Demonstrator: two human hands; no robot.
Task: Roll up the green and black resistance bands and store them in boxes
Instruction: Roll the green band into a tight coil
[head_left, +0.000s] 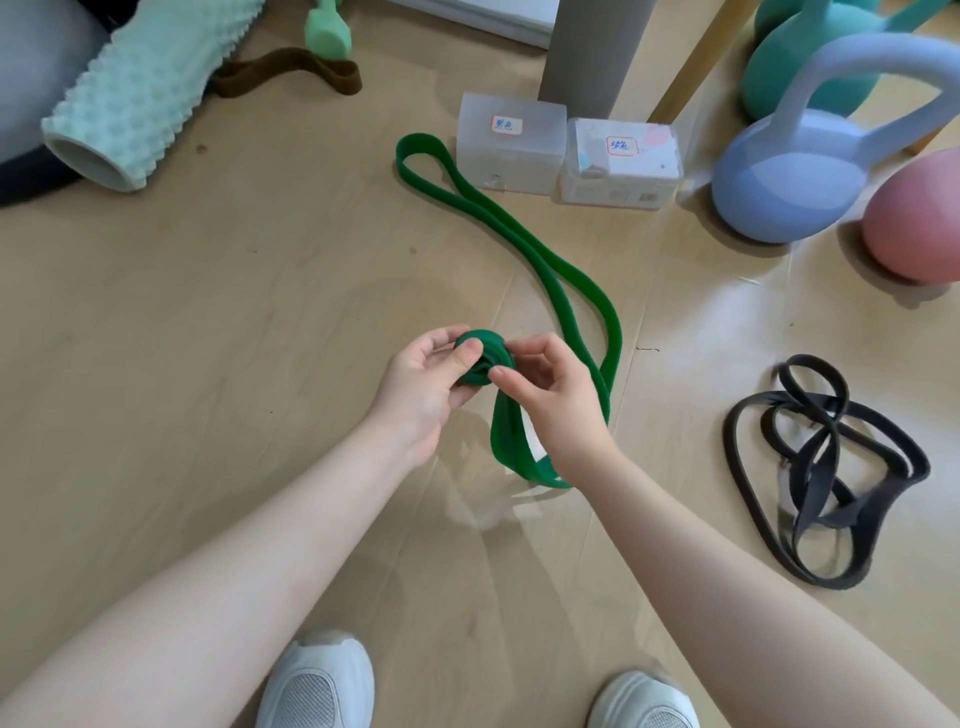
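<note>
The green resistance band has one end wound into a small roll between my hands; the rest trails down, loops under my right wrist and runs across the floor toward the boxes. My left hand grips the roll from the left, thumb on its face. My right hand pinches the roll's right edge with thumb and forefinger. The black band lies in a loose tangle on the floor to the right. Two translucent boxes stand at the back, the left box and the right box, each with a small label.
A mint foam roller, a brown fabric band and a small green dumbbell lie at the back left. A blue kettlebell, a teal kettlebell and a pink ball stand at the right. My white shoes are at the bottom.
</note>
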